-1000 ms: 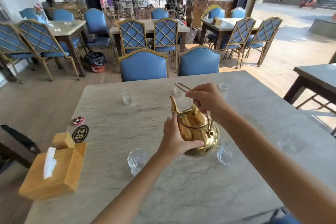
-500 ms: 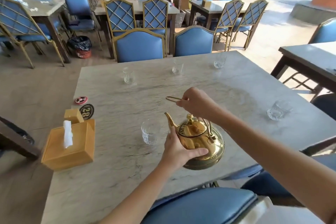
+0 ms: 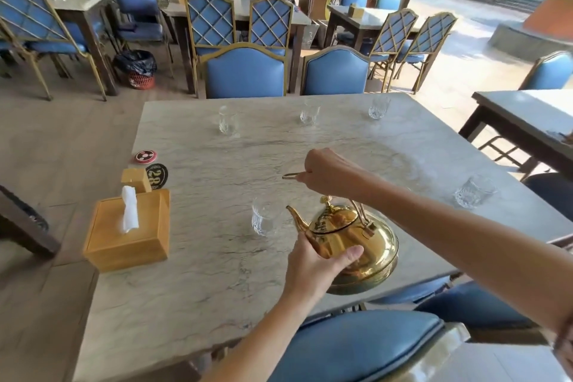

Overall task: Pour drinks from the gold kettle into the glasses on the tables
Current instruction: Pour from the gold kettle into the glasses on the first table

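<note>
The gold kettle (image 3: pixel 356 242) hangs over the near edge of the marble table (image 3: pixel 217 273), its spout pointing left. My right hand (image 3: pixel 328 172) grips the wire handle above it. My left hand (image 3: pixel 313 267) cups the kettle's body below the spout. A clear glass (image 3: pixel 263 220) stands just left of the spout tip. Three more glasses line the far side: left (image 3: pixel 227 121), middle (image 3: pixel 309 114), right (image 3: pixel 379 107). Another glass (image 3: pixel 473 192) stands near the right edge.
A yellow tissue box (image 3: pixel 130 232) sits at the table's left edge, with a "28" number sign (image 3: pixel 156 175) and a red round coaster (image 3: pixel 145 156) behind it. Blue chairs stand at the far side (image 3: pixel 245 71) and right below me (image 3: pixel 356 347). A dark table (image 3: pixel 527 115) is at right.
The view has pulled back from the table. The kettle, held in both hands, has shifted toward the near edge, and the near glass now stands just left of its spout.
</note>
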### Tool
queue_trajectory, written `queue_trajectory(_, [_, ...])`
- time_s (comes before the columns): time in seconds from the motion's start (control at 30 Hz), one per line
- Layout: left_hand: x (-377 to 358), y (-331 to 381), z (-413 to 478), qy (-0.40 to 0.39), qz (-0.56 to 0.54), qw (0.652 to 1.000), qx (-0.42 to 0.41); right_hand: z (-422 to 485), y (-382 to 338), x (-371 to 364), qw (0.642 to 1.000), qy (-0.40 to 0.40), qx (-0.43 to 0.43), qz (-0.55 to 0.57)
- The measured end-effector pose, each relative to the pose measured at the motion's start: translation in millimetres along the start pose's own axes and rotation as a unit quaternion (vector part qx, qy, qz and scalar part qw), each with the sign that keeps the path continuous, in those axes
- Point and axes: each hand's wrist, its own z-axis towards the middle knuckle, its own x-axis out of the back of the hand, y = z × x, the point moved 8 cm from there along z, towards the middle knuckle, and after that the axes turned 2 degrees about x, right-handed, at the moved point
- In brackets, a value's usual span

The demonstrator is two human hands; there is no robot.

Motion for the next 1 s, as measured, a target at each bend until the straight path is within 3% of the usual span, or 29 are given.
queue_trajectory(0.6, [18.7,9.6,-2.6,0.036,0.011,0.999,0.025,17.8,-19.1,-1.1,0.999,-0.037,0.002,-0.027])
queue_trajectory(1.0, [27.5,21.8,-9.2,0.058,0.012,0.998,-0.029,20.9,-25.9,0.7,0.998,-0.038,0.000,-0.043])
